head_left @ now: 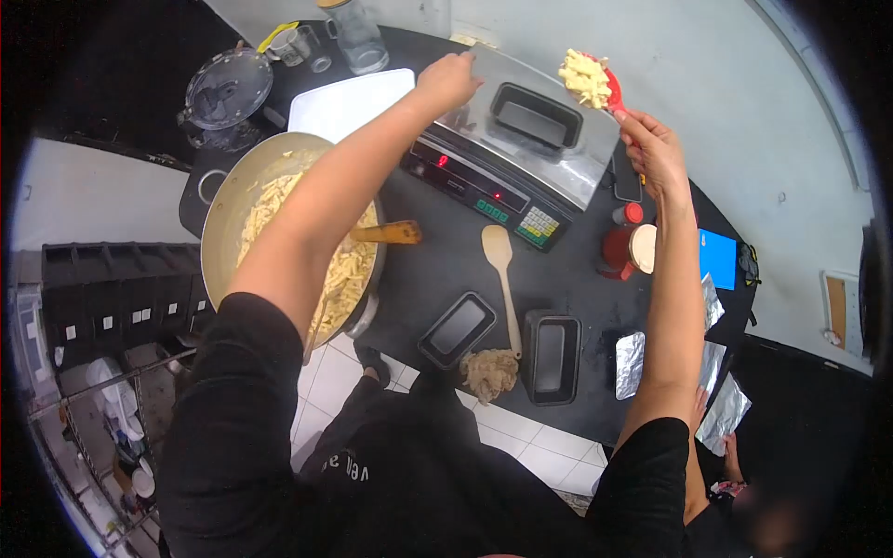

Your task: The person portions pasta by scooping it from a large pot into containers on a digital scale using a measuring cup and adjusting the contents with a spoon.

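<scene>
Right hand clamped on a loaded red spoon, left hand at the scale, grip unclear: portioning seems underway, calling for steady tipping over the tin.

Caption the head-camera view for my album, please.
Right hand holds up a red spoon of pale-yellow food near a scale bearing a black pan; left hand by the scale's edge.

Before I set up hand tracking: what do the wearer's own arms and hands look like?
Left hand and right hand: both ungloved, with no watch or bracelet visible. Both forearms are bare. The left sleeve and right sleeve are plain black and short, part of a black shirt with small white lettering.
</scene>
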A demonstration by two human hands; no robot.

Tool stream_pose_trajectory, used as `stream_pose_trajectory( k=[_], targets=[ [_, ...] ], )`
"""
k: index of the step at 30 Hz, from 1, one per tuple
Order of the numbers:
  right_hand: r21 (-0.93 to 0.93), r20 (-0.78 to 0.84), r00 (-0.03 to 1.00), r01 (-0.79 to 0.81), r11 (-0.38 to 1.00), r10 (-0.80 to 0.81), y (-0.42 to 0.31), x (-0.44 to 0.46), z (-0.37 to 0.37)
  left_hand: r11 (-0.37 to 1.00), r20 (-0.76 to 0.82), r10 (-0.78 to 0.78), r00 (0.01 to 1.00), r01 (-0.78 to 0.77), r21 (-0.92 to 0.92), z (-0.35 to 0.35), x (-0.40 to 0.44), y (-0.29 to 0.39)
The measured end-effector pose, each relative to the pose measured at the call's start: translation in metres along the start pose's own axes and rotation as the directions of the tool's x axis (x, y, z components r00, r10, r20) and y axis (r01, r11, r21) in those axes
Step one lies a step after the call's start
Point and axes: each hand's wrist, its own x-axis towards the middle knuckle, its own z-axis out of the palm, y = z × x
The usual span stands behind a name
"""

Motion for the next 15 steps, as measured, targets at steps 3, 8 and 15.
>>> stream_pose_trajectory(
  k=[3,8,15],
  targets=[
    [-0.089,-0.010,0.998,0.057,0.994,-0.058,0.008,0.013,0.007,1.000,0.035,-0.002,0.999,0.001,0.017,-0.021,-0.008,-0.021],
    [-0.246,-0.071,0.978,0.176,0.953,-0.199,0.036,0.037,0.014,0.999,0.095,-0.033,0.995,0.032,0.013,-0.044,-0.025,-0.043],
    [-0.529,-0.041,0.929,0.291,0.797,-0.367,0.070,0.054,0.017,0.999,0.177,0.005,0.984,0.001,-0.036,-0.043,-0.047,-0.032]
  ],
)
